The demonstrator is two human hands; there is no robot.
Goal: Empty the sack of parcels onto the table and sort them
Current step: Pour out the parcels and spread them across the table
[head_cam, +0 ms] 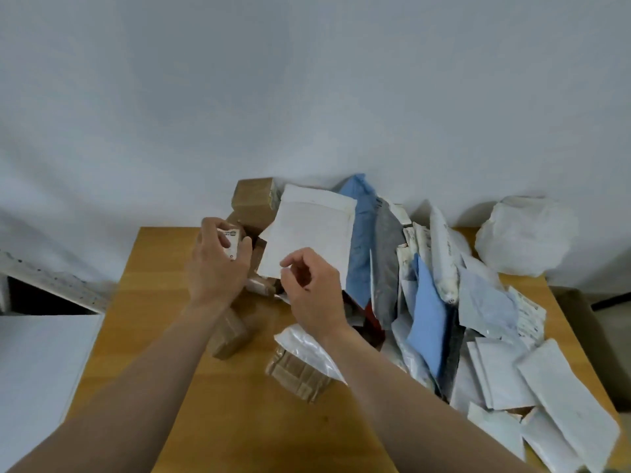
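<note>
Cardboard boxes [252, 203] crowd left grip [215, 264], clasping labelled box [231, 241] | right grip [314, 291] unclear | mailer pile [426, 302] right

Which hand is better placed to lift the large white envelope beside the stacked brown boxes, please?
Right. The right hand hangs loosely curled and appears empty, just in front of the white envelope, while the left hand is occupied holding a small labelled box.

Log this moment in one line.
left hand: grips small box | right hand: loose, empty | mailers: piled right | sack: far corner
</note>
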